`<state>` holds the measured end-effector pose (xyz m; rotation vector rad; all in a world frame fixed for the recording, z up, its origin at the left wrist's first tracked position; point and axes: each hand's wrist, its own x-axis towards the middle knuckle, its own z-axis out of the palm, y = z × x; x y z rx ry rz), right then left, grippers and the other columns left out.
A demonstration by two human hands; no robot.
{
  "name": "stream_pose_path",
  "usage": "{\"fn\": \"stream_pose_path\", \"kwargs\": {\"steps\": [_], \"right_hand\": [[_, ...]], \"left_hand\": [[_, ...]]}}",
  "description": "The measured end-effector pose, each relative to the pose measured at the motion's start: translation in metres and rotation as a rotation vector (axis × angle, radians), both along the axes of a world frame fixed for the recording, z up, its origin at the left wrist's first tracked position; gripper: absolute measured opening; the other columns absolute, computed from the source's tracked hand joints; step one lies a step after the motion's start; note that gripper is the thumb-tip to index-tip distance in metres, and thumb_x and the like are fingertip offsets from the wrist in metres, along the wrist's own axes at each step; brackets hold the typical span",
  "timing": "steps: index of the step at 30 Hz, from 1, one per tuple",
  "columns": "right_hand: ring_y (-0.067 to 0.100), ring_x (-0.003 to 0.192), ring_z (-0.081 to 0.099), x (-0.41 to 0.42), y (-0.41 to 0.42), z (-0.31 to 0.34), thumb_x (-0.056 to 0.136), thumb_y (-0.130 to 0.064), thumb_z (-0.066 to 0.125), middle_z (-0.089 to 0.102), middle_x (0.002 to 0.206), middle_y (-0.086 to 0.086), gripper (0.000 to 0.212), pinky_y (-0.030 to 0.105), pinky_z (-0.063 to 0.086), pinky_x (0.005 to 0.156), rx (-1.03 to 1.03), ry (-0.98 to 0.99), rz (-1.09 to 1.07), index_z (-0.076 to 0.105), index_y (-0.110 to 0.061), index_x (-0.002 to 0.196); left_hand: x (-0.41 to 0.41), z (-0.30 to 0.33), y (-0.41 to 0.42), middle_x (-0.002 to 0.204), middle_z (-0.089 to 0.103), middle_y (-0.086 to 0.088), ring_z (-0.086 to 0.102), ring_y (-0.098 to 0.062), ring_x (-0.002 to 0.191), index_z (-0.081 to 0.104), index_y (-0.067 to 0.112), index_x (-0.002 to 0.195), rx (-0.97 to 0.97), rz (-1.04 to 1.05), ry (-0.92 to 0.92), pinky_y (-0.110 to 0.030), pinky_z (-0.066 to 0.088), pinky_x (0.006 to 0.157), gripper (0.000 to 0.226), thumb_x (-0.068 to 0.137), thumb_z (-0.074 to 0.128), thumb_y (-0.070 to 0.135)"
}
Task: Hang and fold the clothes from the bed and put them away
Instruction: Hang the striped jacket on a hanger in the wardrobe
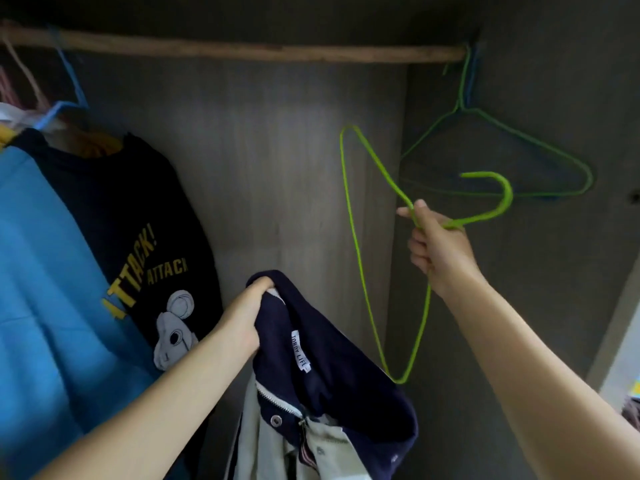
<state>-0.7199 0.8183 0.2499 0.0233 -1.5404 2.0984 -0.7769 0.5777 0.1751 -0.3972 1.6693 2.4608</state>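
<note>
Navy jacket (332, 368): collar gripped by left hand (242, 317); right hand (436, 247) clasps green hanger (360, 251); hanging step; next, likely thread hanger into collar.

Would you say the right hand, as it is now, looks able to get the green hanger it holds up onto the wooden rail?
Probably yes. The right hand grips the green hanger near its hook, below the wooden rail. The rail's middle stretch is bare, with nothing between it and the hanger.

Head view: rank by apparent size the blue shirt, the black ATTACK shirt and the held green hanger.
1. blue shirt, partly cropped
2. black ATTACK shirt, partly hidden
3. held green hanger, gripped by the right hand; nearer the camera, so true size is unsure
</note>
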Motion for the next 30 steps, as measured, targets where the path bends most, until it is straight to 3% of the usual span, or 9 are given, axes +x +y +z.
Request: {"fn": "stream_pose_path", "kwargs": {"steps": [4,8,14,19,21,23,26,30], "right_hand": [[0.002,0.036,0.016,0.04,-0.026,-0.005,0.1,-0.037,0.044,0.022,0.046,-0.011,0.036,0.011,0.015,0.034,-0.19,0.208,0.124,0.071,-0.02,0.083],[0.001,0.037,0.017,0.074,-0.06,-0.011,0.092,-0.042,0.045,0.021,0.047,-0.012,0.035,0.011,0.016,0.037,-0.156,0.354,0.174,0.072,-0.023,0.08],[-0.001,0.036,0.02,0.094,-0.088,-0.032,0.09,-0.045,0.049,0.028,0.046,-0.016,0.032,0.006,0.023,0.042,-0.069,0.418,0.231,0.072,-0.023,0.086],[0.008,0.042,0.015,0.091,-0.126,-0.123,0.087,-0.05,0.058,0.02,0.053,-0.003,0.036,0.015,0.013,0.041,0.089,-0.009,0.233,0.069,-0.017,0.077],[0.009,0.043,0.014,0.094,-0.13,-0.144,0.082,-0.049,0.054,0.019,0.053,-0.002,0.036,0.017,0.013,0.04,0.125,-0.156,0.277,0.068,-0.017,0.077],[0.01,0.042,0.015,0.095,-0.128,-0.145,0.088,-0.044,0.048,0.02,0.052,-0.003,0.035,0.015,0.016,0.038,0.206,-0.262,0.312,0.068,-0.018,0.077],[0.009,0.04,0.015,0.091,-0.124,-0.13,0.1,-0.034,0.041,0.02,0.05,-0.002,0.039,0.013,0.015,0.037,0.325,-0.424,0.333,0.066,-0.012,0.079],[0.009,0.039,0.016,0.096,-0.117,-0.114,0.103,-0.032,0.039,0.021,0.047,-0.004,0.041,0.017,0.014,0.035,0.538,-0.589,0.342,0.068,-0.013,0.082]], "left_hand": [[-0.007,-0.015,-0.011,0.083,0.067,-0.014,0.064,-0.028,0.078,0.066,0.008,0.087,-0.026,-0.06,-0.028,-0.033,0.05,0.071,0.02,0.082,0.068,0.027],[-0.015,-0.023,-0.016,0.077,0.066,-0.012,0.063,-0.024,0.072,0.063,0.009,0.081,-0.11,-0.066,0.022,-0.032,0.05,0.075,0.019,0.085,0.065,0.028],[-0.022,-0.024,-0.022,0.083,0.065,-0.009,0.062,-0.025,0.081,0.06,0.012,0.085,-0.186,-0.1,-0.025,-0.035,0.05,0.086,0.027,0.082,0.068,0.038],[-0.02,-0.011,-0.023,0.076,0.066,-0.011,0.062,-0.026,0.076,0.06,0.014,0.072,-0.229,-0.187,0.054,-0.037,0.05,0.083,0.018,0.081,0.065,0.03],[-0.026,-0.003,-0.034,0.084,0.066,-0.012,0.063,-0.027,0.081,0.062,0.014,0.077,-0.241,-0.161,0.088,-0.038,0.05,0.085,0.016,0.082,0.065,0.029],[-0.034,-0.001,-0.046,0.09,0.065,-0.014,0.062,-0.027,0.084,0.061,0.011,0.08,-0.27,-0.114,0.133,-0.037,0.051,0.081,0.016,0.085,0.063,0.026],[-0.042,-0.005,-0.058,0.085,0.062,-0.017,0.06,-0.025,0.069,0.059,0.008,0.078,-0.353,-0.052,0.18,-0.029,0.045,0.064,0.011,0.087,0.059,0.016],[-0.048,-0.021,-0.066,0.074,0.061,-0.012,0.056,-0.024,0.059,0.062,0.008,0.086,-0.268,-0.135,0.05,-0.025,0.046,0.052,0.004,0.085,0.059,0.011]]}}
